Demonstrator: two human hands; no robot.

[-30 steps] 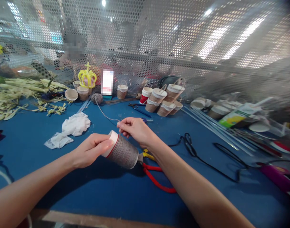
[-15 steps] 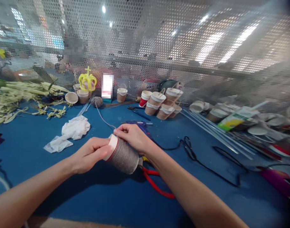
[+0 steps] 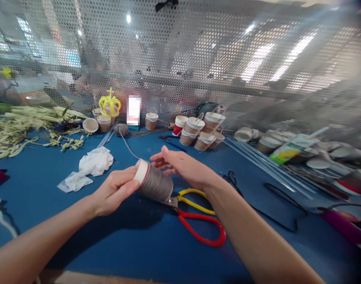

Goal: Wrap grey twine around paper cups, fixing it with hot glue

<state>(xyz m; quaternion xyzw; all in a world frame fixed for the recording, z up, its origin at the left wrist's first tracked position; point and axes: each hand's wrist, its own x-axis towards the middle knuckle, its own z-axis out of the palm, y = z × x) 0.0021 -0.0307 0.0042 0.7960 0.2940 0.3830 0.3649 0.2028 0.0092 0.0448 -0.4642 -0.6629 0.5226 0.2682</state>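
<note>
My left hand [image 3: 117,191] grips the white-rimmed end of a cup wound with grey yarn [image 3: 157,183], which lies tilted with its rim toward the left. Just behind the cup, my right hand [image 3: 180,163] has its fingers apart and nothing visible in them. A strand of grey yarn runs from the cup's rim back to a grey yarn ball [image 3: 120,129]. Scissors with one yellow and one red handle [image 3: 201,232] lie to the right of the cup, their blades partly hidden under it.
White crumpled cloth [image 3: 96,161] lies at left. Wrapped cups [image 3: 205,141] stand at the back beside pliers [image 3: 174,144]. Clear rods [image 3: 263,167] and a black cable [image 3: 275,213] lie at right. A perforated metal screen [image 3: 157,51] rises behind the blue table [image 3: 115,252].
My right hand has let go of the yarn at the cup's rim, opened and shifted right. More of the scissors' handles shows now. My left hand keeps its hold.
</note>
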